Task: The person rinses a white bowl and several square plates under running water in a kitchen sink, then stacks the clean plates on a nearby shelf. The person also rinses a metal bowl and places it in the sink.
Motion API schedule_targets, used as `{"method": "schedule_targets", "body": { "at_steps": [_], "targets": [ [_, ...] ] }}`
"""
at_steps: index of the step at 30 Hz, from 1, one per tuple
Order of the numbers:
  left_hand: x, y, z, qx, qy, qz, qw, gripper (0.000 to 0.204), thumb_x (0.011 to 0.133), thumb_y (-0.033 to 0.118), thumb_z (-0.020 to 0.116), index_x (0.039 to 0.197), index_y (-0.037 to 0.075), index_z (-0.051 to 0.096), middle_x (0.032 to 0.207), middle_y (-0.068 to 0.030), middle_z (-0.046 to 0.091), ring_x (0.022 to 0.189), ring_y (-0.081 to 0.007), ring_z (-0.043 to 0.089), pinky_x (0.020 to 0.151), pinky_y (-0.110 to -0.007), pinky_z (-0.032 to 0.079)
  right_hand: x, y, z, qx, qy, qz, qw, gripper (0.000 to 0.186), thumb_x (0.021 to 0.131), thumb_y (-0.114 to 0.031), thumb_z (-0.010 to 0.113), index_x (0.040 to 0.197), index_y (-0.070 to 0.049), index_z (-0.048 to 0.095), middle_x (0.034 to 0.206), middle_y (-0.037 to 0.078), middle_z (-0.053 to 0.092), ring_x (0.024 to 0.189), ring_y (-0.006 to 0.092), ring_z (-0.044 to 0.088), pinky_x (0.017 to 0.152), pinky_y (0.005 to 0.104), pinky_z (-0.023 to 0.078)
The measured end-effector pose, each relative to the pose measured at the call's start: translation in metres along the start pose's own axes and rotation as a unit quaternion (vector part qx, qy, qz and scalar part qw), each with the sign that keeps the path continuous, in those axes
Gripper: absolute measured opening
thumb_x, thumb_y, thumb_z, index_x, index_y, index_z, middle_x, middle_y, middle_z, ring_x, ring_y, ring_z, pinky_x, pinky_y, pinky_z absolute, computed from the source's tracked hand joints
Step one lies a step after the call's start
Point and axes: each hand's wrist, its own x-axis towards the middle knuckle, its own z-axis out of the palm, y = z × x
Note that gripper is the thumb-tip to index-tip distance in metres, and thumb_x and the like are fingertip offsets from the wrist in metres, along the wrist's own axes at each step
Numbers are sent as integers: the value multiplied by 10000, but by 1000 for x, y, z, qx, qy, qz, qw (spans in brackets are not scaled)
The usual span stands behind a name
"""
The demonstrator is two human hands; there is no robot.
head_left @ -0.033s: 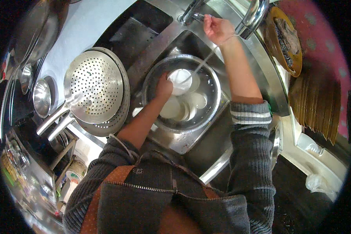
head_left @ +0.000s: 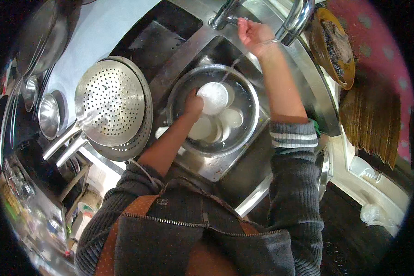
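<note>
The white bowl (head_left: 212, 97) sits tilted at the centre of the frame, inside the steel basin (head_left: 249, 120), above a few more white dishes (head_left: 230, 118) that lie in the basin's bottom. The left hand (head_left: 193, 103) grips the bowl at its left edge, fingers closed on the rim. A thin stream of water (head_left: 231, 68) runs down from the upper centre into the basin, just beside the bowl's upper right edge.

The right hand (head_left: 253, 33) is at the top centre of the frame, closed around the handle of the tap (head_left: 223, 16). Its forearm crosses the basin's right side, bare down to a pushed-up grey sleeve with striped cuff (head_left: 293, 135).

The basin stands in a steel sink (head_left: 216, 168). To the left of it, at centre left, 2 perforated steel strainers (head_left: 110, 103) lie stacked on the surface, their long handles pointing to the lower left. Further left, a small steel cup (head_left: 48, 115) stands near the frame's edge. At upper right a brown dish (head_left: 331, 43) holds dark scraps, and below it a stack of brown plates (head_left: 370, 122) stands on edge.
</note>
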Motion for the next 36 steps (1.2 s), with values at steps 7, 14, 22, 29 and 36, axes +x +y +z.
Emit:
{"method": "schedule_targets", "body": {
  "at_steps": [7, 14, 22, 29, 36],
  "targets": [
    [-9, 6, -1, -180, -112, -135, 968, 485, 759, 42, 389, 1226, 118, 497, 1140, -128, 557, 978, -302, 580, 642, -461, 528, -38, 11, 3, -287, 39, -164, 943, 239, 884, -128, 536, 1024, 65, 533, 904, 137, 594, 805, 212, 596, 756, 327, 521],
    [-12, 46, -9, -190, -118, -145, 964, 530, 729, 13, 391, 1249, 89, 467, 1146, -156, 548, 957, -317, 590, 625, -430, 557, -14, 20, -14, -633, 52, -410, 655, 291, 889, -140, 510, 1133, 14, 551, 873, 89, 631, 799, 154, 606, 723, 266, 474],
    [-28, 92, -30, -307, -164, -63, 936, 529, 690, -85, 346, 1206, -42, 454, 1079, -213, 568, 926, -351, 620, 629, -431, 587, -37, 24, -7, -721, 85, -350, 592, 319, 903, -177, 512, 1169, -4, 550, 954, 129, 653, 864, 178, 615, 782, 271, 464],
    [-23, 93, -33, -354, -178, -5, 918, 438, 704, -94, 382, 1120, -76, 518, 1028, -209, 597, 875, -315, 635, 624, -409, 574, -89, 45, 13, -783, 126, -238, 561, 321, 850, -256, 594, 1027, 10, 624, 837, 144, 663, 791, 202, 642, 722, 295, 501],
    [-39, 80, -4, -382, -7, 27, 924, 278, 761, 16, 608, 1024, -70, 592, 912, -155, 640, 793, -163, 608, 668, -284, 479, -109, 154, -71, -430, 215, -186, 857, 309, 841, -223, 612, 765, 76, 633, 579, 115, 592, 465, 155, 580, 413, 321, 449]
  ]
}}
